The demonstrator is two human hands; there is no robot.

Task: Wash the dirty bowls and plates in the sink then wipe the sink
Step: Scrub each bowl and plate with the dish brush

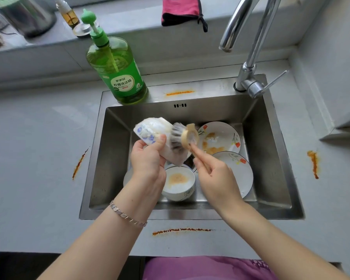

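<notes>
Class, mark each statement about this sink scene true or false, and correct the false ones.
1. The left hand holds a blue-patterned bowl. True.
2. The right hand holds a sponge. False: it holds a brush, bristles against that bowl.
3. Water runs from the tap. False: no stream shows.
4. The soap bottle stands on the sink rim. True.
5. The second bowl, on the sink floor, is clean. False: it has orange residue inside.
</notes>
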